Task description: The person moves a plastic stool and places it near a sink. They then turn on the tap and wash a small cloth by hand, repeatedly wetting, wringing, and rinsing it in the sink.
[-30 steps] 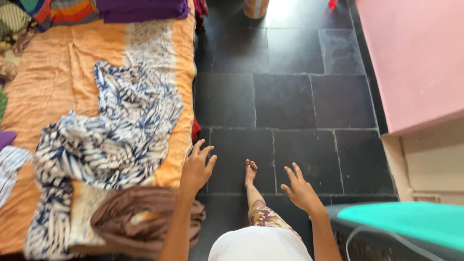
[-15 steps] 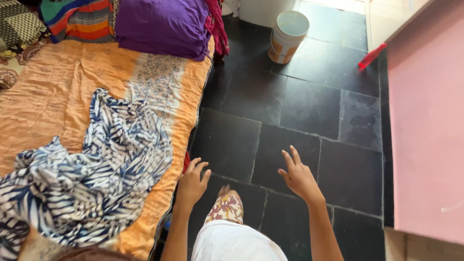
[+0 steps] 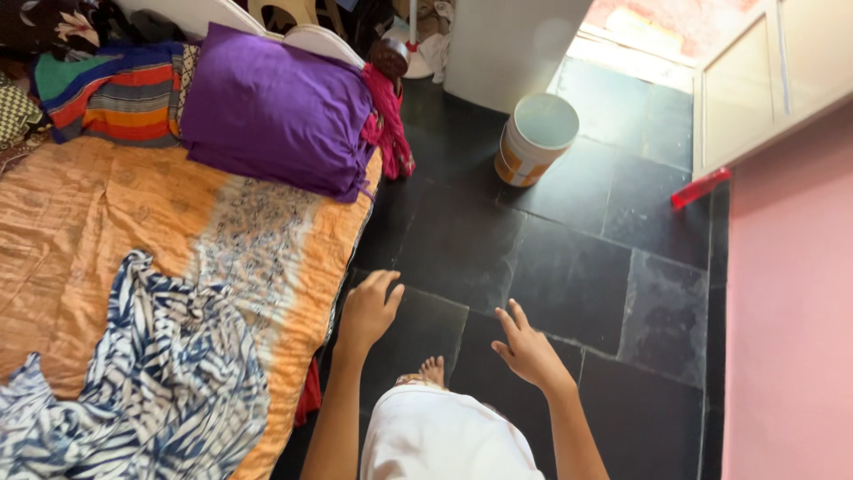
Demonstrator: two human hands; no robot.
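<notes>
My left hand [image 3: 367,308] hangs empty with fingers loosely curled, just off the right edge of a low bed covered by an orange sheet [image 3: 80,222]. My right hand [image 3: 527,348] is held out over the dark tiled floor [image 3: 569,276], fingers spread, holding nothing. A blue-and-white leaf-patterned cloth [image 3: 160,391] lies crumpled on the sheet to the left of my left hand. A purple pillow [image 3: 275,116] rests at the head of the bed. My foot [image 3: 431,370] shows between the hands.
A white and orange bucket [image 3: 535,139] stands on the floor ahead. A pink wall [image 3: 786,302] runs along the right, with a red object [image 3: 700,188] at its base. Striped folded cloths [image 3: 111,93] and a dark red cloth [image 3: 389,129] lie beside the pillow.
The view has moved forward along the bed: the pillow and bucket are nearer, the patterned cloth has slid toward the lower left. Both hands stay empty; the left fingers have curled slightly.
</notes>
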